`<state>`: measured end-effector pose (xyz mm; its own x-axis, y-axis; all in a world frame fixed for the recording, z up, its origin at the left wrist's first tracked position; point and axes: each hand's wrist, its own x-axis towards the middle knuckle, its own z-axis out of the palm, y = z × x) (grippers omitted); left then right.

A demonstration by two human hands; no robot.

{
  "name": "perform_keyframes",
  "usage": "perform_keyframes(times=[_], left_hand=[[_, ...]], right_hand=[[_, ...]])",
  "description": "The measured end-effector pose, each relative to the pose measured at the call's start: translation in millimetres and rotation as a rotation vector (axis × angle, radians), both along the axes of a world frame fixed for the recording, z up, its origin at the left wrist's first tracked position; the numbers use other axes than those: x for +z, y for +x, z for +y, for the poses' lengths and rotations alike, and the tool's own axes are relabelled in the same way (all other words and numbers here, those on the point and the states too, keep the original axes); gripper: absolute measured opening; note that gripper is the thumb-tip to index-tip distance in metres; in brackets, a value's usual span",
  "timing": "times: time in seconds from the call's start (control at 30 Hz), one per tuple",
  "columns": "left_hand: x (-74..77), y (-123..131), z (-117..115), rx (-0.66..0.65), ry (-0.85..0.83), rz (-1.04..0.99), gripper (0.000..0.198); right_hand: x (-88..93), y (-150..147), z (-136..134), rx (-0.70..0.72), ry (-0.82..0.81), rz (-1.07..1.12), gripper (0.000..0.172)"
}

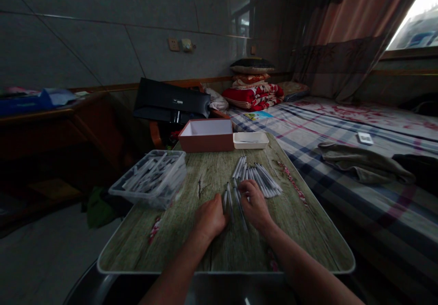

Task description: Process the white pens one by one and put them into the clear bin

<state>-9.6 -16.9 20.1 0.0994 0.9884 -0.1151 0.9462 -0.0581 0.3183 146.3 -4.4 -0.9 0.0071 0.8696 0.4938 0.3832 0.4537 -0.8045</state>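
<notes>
On the wood-patterned table [191, 236], my left hand [211, 216] is curled with its thumb side against a few slim pens [229, 198]; its fingertips are mostly hidden. Close by on the right, my right hand [253, 204] has bent fingers closed at a long pen [240, 207] that slants toward me. Behind the right hand lies a fanned row of several whitish pens [263, 182] with dark tips. A smaller bunch of pens [239, 167] overlaps the row's left end.
At the table's left edge stands a clear plastic box [147, 193] full of similar pens. A reddish-brown open box [207, 144] and a shallow cream tray [251, 142] are at the far edge. A black monitor [171, 100] leans behind; a bed [308, 127] adjoins the right side.
</notes>
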Motion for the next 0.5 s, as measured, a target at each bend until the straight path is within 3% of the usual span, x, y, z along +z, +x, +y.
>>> perform_keyframes(times=[0.1,0.2,0.3,0.43,0.5], left_hand=[[-0.5,4.7,2.6,0.053,0.038,-0.059,0.026],[-3.5,-1.0,11.7,0.12,0.049,-0.309,0.016],[-6.1,-8.9,19.0,0.136,-0.001,-0.526,0.024],[-7.6,-7.8,15.4,0.16,-0.203,-1.217,0.051],[-7.9,-2.8,10.2,0.156,-0.224,-1.417,0.061]], right_hand=[[0.6,0.9,0.0,-0.001,-0.008,0.002,0.034],[0.0,2.3,0.9,-0.003,-0.048,0.033,0.028],[-2.4,1.2,2.1,0.084,-0.198,0.138,0.016],[-4.6,-6.8,0.2,0.338,-0.471,0.436,0.017],[-4.7,-10.9,-1.9,0.441,-0.614,0.536,0.026]])
